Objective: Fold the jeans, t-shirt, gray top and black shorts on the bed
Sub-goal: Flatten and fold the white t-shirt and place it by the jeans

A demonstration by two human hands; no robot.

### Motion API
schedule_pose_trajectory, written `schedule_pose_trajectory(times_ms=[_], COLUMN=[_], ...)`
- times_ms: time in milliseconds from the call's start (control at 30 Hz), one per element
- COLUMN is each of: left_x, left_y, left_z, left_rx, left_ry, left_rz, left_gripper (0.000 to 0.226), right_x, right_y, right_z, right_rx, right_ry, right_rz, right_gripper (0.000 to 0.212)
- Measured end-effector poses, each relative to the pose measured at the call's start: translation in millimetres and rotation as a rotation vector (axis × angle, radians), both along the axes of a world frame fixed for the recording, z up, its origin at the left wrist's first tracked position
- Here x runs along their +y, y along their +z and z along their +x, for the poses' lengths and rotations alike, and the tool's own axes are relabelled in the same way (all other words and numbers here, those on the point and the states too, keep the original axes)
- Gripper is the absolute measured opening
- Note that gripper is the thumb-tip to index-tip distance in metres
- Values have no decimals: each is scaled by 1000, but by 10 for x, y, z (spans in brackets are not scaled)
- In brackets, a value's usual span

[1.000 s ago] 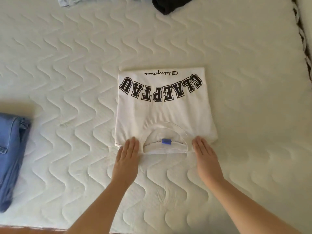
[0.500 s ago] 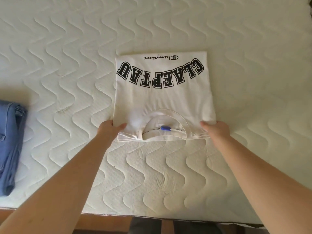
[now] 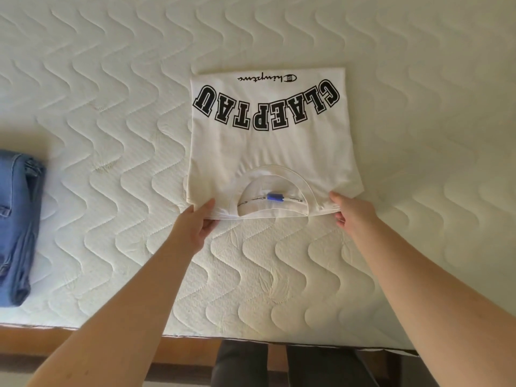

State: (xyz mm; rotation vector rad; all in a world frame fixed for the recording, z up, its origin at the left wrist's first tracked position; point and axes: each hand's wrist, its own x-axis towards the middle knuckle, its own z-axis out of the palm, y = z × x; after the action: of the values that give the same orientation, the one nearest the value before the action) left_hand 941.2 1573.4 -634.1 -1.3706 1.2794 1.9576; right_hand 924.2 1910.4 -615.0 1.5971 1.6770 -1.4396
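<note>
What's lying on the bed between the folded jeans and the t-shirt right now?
Nothing: in the head view, only bare quilted mattress separates the jeans from the t-shirt.

A: How's the light?
B: Soft, even daylight, bright on the bed (image 3: 418, 135); only faint shadows under the arms.
A: Sharp?
B: Mostly. The wide lens bows the edges, and the jeans (image 3: 16, 219) at left look slightly soft.
</note>
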Motion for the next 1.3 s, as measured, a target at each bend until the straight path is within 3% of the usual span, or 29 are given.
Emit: schedule_pose_trajectory(times_ms=[133, 233, 367, 667, 900, 967, 1067, 1167, 1267, 1300], left_x=[295, 529, 799, 834, 630, 541, 489, 537, 561, 558], left_y=[-1, 25, 100, 167, 85, 73, 88, 144, 234, 263], left_z=[169, 236, 109, 248, 853, 970, 1076, 1124, 1151, 1161], left_rx=[99, 147, 127, 42, 65, 78, 59, -35, -145, -161], left_ry=[260, 340, 254, 309, 251, 236, 238, 173, -182, -343], left_rz=[162, 211, 234, 191, 290, 312, 270, 155, -42, -120], left_gripper=[32, 29, 23, 24, 42, 47, 35, 25, 30, 33], right_x=[-237, -440, -544, -484, -612, -634, -641, -604, -583, -581], right_y=[75, 86, 79, 140, 144, 131, 109, 109, 116, 109], right_z=[119, 207, 208, 402, 696, 795, 985, 1061, 1109, 1132], right_rx=[151, 172, 214, 295, 358, 363, 327, 318, 266, 216], right_ry=[-428, -445, -459, -477, -722, -714, -660, -549, -339, -256], right_rz=[-270, -451, -413, -420, -556, -543, -475, -378, -226, -168], right_gripper=[17, 17, 16, 22, 27, 36, 44, 35, 9, 12])
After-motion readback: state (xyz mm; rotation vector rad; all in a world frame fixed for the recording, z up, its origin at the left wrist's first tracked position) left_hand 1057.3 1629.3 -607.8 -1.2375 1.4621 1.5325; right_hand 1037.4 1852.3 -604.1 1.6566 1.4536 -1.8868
